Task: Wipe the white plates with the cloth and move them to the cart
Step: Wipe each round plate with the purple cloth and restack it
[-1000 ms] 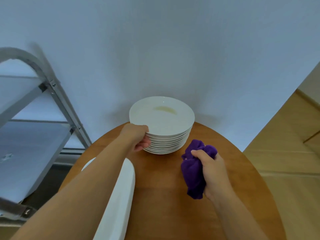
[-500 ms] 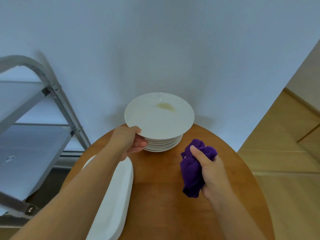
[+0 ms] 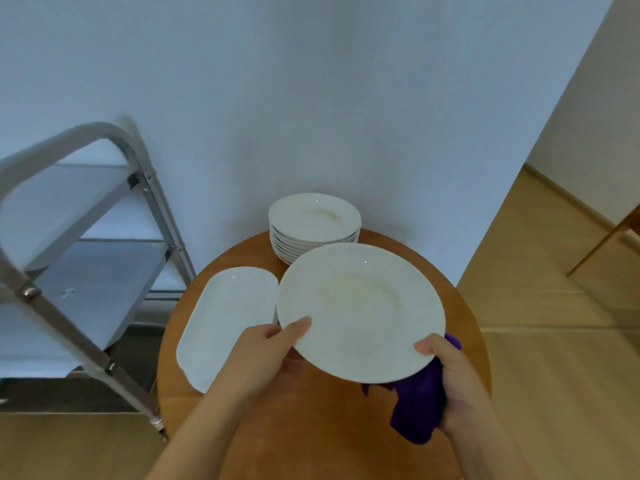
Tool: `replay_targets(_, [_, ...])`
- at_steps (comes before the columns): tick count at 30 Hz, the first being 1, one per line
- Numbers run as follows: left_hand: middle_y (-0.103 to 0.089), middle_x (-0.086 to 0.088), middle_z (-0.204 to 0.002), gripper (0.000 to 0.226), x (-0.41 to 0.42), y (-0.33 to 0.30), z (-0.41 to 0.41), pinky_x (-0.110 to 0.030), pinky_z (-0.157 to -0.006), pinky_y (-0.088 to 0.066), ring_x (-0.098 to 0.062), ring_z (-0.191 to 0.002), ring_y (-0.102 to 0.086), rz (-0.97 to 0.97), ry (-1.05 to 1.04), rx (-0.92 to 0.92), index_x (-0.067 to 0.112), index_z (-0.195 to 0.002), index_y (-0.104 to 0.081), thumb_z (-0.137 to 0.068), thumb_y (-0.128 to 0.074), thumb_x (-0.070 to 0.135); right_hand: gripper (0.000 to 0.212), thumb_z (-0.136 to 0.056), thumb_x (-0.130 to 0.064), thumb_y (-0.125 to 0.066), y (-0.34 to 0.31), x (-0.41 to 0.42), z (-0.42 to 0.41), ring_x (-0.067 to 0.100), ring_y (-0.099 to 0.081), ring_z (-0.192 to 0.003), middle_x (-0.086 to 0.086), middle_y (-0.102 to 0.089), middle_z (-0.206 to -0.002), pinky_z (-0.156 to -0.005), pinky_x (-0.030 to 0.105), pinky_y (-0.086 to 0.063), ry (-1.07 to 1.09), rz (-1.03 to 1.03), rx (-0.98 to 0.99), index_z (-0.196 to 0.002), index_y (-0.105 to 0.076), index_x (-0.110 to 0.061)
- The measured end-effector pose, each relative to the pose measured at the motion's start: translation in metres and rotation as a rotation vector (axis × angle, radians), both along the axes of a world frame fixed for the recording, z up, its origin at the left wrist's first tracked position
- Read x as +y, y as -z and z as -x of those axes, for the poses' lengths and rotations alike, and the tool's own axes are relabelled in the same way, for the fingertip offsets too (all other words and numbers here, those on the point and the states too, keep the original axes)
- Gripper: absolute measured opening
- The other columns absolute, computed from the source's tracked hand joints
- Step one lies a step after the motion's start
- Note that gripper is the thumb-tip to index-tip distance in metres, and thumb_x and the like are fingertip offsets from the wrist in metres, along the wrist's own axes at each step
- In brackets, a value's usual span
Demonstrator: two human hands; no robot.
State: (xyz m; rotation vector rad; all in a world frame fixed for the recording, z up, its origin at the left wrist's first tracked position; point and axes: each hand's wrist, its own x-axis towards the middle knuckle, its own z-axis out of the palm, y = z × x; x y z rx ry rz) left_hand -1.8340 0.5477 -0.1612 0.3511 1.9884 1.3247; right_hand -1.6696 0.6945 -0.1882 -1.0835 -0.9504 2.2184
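one plate (image 3: 360,311) is lifted over the desk (image 3: 311,427), left hand (image 3: 266,351) pinching its rim, right hand (image 3: 453,379) gripping the cloth (image 3: 415,410) beneath. wiping looks barely begun; stack (image 3: 313,226) waits, cart (image 3: 86,271) shelves show no plates.

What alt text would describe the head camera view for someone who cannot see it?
A left hand and a right hand, which also grips a purple cloth, hold a white plate above a round wooden table bearing a plate stack and an oblong platter.
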Motion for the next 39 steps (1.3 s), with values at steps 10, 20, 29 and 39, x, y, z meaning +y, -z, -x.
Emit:
replay_targets(10, [-0.066, -0.017, -0.114, 0.072, -0.047, 0.018, -0.039, -0.051, -0.070, -0.056, -0.040, -0.101, -0.064, -0.594, -0.194, -0.834, 0.022, -0.125, -0.054, -0.057, -0.075, 0.015, 0.054, -0.042, -0.009, -0.080, -0.005, -0.049, -0.058, 0.026, -0.071, -0.062, 0.014, -0.074, -0.080, -0.049, 0.031, -0.053, -0.176, 0.015, -0.138, -0.094, -0.067, -0.004])
replay_targets(20, [-0.075, -0.006, -0.094, 0.019, -0.062, 0.044, -0.078, -0.041, -0.059, -0.058, -0.028, -0.082, -0.072, -0.857, -0.419, -0.687, 0.026, -0.105, -0.061, -0.093, -0.047, 0.032, 0.024, -0.070, -0.029, -0.065, -0.058, -0.053, -0.058, 0.010, -0.068, -0.073, -0.006, -0.072, -0.087, -0.056, 0.026, -0.054, 0.199, -0.673, -0.055, -0.089, -0.069, -0.044])
replay_targets(29, [-0.075, -0.002, -0.087, 0.024, -0.062, 0.054, -0.107, -0.037, -0.051, -0.056, -0.023, -0.074, -0.072, -0.851, -0.524, -0.704, 0.031, -0.103, -0.061, -0.094, -0.042, 0.042, 0.092, -0.087, -0.066, -0.042, 0.011, -0.075, -0.030, 0.017, 0.007, -0.146, -0.002, 0.007, -0.160, -0.115, 0.032, -0.002, -0.735, -1.321, -1.027, -0.152, 0.005, -0.020])
replay_targets(39, [-0.071, -0.015, -0.103, 0.042, -0.058, 0.063, -0.114, -0.040, -0.069, -0.057, -0.029, -0.090, -0.070, -0.828, -0.258, -0.807, 0.021, -0.104, -0.073, -0.079, -0.048, 0.044, 0.073, -0.086, -0.035, -0.058, 0.019, -0.101, 0.025, 0.012, -0.035, -0.132, -0.008, -0.035, -0.145, -0.105, 0.025, -0.027, -0.570, -1.377, -0.643, -0.148, -0.020, -0.026])
